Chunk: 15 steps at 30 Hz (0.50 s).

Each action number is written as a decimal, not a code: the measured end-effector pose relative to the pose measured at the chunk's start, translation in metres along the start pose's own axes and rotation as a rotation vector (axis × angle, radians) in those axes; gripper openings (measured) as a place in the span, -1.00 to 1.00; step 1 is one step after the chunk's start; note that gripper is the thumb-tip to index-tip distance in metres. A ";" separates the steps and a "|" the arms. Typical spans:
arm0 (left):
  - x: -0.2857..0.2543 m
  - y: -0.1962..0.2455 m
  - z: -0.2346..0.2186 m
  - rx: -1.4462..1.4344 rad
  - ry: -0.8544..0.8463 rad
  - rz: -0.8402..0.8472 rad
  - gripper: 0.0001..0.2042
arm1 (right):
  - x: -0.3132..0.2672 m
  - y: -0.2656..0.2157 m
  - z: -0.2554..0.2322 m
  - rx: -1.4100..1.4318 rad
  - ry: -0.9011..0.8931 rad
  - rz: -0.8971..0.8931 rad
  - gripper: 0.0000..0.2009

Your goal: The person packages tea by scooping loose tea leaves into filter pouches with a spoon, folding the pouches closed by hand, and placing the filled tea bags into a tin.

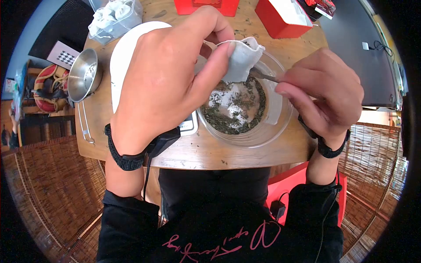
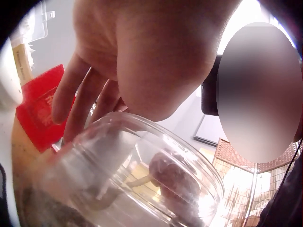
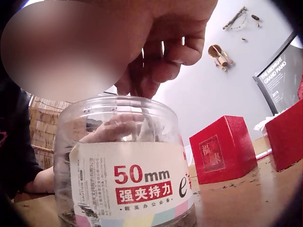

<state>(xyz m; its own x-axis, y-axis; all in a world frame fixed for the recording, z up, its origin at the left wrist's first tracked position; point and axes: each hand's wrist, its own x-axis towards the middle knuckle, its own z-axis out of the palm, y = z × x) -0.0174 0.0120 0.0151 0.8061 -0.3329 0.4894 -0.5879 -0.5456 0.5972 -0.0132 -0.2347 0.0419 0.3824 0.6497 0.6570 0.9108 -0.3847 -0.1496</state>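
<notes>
My left hand (image 1: 171,74) pinches the top edge of a small white cloth tea bag (image 1: 243,59) between thumb and fingers. Its mouth is parted and some dark leaf shows inside. My right hand (image 1: 326,90) grips the handle of a thin metal spoon (image 1: 268,78), whose far end overlaps the bag's lower side. Both hands are over a clear round plastic tub (image 1: 287,116), which carries a printed label (image 3: 142,177) in the right wrist view. Dried green tea leaves (image 1: 258,107) lie in a ring at the tub's bottom, with paler bare patches in the middle.
A steel ladle-like pan (image 1: 85,72) stands at the left, near a clear box (image 1: 125,24) of white bags. A white rounded object (image 1: 125,52) lies under my left arm. Red boxes (image 1: 280,22) stand at the back. Loose leaf bits dot the wooden table (image 1: 201,155).
</notes>
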 end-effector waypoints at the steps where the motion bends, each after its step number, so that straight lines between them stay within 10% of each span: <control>1: 0.000 0.001 0.001 0.008 0.004 -0.020 -0.92 | 0.000 0.000 0.002 -0.002 -0.023 -0.006 -0.79; 15: 0.003 0.005 0.000 0.092 0.010 -0.027 -0.89 | -0.002 -0.007 0.012 0.234 -0.153 0.024 -0.70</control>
<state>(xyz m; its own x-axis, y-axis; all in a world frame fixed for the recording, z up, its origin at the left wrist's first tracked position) -0.0185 0.0080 0.0192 0.8205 -0.3099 0.4803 -0.5569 -0.6227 0.5496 -0.0187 -0.2257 0.0327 0.4071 0.7406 0.5346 0.9055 -0.2507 -0.3423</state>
